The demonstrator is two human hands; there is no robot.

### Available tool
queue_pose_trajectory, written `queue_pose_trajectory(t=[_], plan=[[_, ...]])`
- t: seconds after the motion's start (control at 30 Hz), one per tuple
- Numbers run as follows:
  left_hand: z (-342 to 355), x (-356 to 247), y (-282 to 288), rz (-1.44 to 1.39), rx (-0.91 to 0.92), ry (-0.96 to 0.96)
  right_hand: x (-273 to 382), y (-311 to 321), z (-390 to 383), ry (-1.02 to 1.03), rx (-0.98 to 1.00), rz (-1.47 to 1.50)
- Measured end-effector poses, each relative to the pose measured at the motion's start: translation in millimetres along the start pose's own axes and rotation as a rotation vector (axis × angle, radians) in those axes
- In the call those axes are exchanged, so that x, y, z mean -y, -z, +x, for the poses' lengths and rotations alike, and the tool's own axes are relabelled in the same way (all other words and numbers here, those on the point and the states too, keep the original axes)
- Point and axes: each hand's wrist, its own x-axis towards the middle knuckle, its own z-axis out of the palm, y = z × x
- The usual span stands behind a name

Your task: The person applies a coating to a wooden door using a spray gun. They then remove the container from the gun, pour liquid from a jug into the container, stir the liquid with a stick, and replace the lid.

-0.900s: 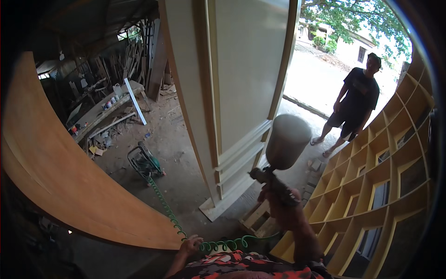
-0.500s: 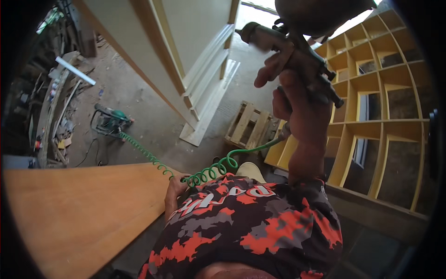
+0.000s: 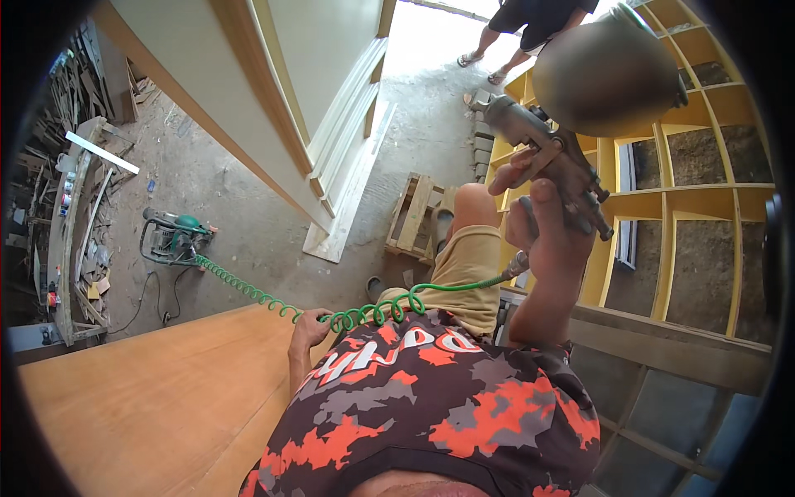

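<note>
Raised at the right, my right hand (image 3: 553, 224) is closed round the handle of a metal spray gun (image 3: 551, 153), with its index finger along the trigger. A dark round cup (image 3: 609, 79) sits on top of the gun, whose nozzle points up and left. From the handle's lower end a green coiled air hose (image 3: 396, 310) crosses before my body. My left hand (image 3: 309, 330), low near my waist, has its fingers closed on the hose. The hose continues left to a small green air compressor (image 3: 175, 238) on the floor.
Tall pale panelled woodwork (image 3: 323, 74) stands ahead. A yellow shelf frame (image 3: 667, 199) rises at right. An orange-brown board (image 3: 166, 381) lies at lower left. Beyond are a wooden crate (image 3: 414, 217), a scrap-covered bench (image 3: 79, 236) and another person's legs (image 3: 517, 50).
The spray gun and my right hand have shifted right and lower in view. My bent leg and the other person's legs have come into sight. Both hands keep their grip.
</note>
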Motion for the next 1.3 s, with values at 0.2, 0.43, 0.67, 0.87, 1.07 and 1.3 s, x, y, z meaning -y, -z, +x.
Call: queue_pose_trajectory(t=[0.2,0.43,0.67,0.87,1.07,1.3], plan=[[3,-9,-7,-0.017,-0.001,0.094,-8,13,11,0.013,0.007,0.016],[26,-29,-22,-0.033,-0.038,0.142,-44,49,50,-0.033,0.021,-0.046],[38,-44,-13,0.027,-0.132,0.193,-83,68,80,0.027,0.03,-0.082],[39,-49,-2,0.027,-0.09,0.255,-111,71,93,0.035,-0.015,-0.121],[57,-59,-5,0.104,-0.08,0.248,-152,82,142,-0.024,-0.05,-0.043],[93,-74,-12,0.318,-0.108,0.495,-212,107,220,0.003,-0.076,-0.141]])
